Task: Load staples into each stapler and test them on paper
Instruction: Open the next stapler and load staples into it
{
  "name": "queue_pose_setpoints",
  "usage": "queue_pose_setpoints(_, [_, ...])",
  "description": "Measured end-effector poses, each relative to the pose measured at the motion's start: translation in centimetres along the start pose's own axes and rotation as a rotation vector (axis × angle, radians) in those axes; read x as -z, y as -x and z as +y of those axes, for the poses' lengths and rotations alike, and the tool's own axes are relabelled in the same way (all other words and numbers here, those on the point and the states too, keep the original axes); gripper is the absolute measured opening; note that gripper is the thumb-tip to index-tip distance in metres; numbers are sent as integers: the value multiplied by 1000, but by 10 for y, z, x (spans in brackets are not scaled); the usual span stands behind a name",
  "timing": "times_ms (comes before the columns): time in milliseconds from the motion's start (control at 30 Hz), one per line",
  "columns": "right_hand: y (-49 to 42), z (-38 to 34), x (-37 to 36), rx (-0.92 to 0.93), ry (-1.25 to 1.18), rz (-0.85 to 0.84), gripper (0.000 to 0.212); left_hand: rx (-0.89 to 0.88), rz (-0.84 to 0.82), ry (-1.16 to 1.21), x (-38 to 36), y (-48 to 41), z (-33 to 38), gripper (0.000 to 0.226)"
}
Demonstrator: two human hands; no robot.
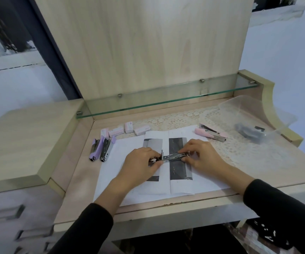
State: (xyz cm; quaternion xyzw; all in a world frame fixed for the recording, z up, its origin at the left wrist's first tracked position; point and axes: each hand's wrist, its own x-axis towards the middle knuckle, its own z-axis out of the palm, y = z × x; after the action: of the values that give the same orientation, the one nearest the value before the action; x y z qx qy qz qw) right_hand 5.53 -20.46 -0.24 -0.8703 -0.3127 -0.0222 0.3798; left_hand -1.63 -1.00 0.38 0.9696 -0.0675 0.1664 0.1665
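A metal stapler (173,156) lies spread out flat over the white paper (129,187) in the middle of the desk. My left hand (140,162) grips its left end. My right hand (201,154) pinches its right end with the fingertips. A purple stapler (95,149) and a silver stapler (106,150) lie side by side at the left of the paper. A pink stapler (211,134) lies hinged apart at the paper's far right corner. Several small staple boxes (127,129) sit in a row behind the paper.
A clear plastic bag (252,123) holding a dark stapler rests at the back right on a lace mat (239,147). A glass shelf (166,99) runs above the desk's back edge. A raised wooden cabinet top (23,143) borders the left side.
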Motion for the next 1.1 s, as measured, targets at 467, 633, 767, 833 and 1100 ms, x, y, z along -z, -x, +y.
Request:
queue_pose_setpoints(467, [-1,7,-4,19,-40,39,20,352,35,50,23,-62,-79,19])
queue_pose_setpoints(633, [-2,10,-5,29,-38,35,20,272,-41,-160,8,-87,-85,39])
queue_pose_setpoints(767, [-3,11,-5,39,-48,39,21,245,-140,-357,1,-97,-80,35])
queue_pose_setpoints(833, [-3,11,-5,43,-52,41,21,242,-123,-343,-1,-98,-80,34])
queue_pose_setpoints(1100, [-2,11,-6,51,-57,63,17,146,22,46,6,-86,-51,40])
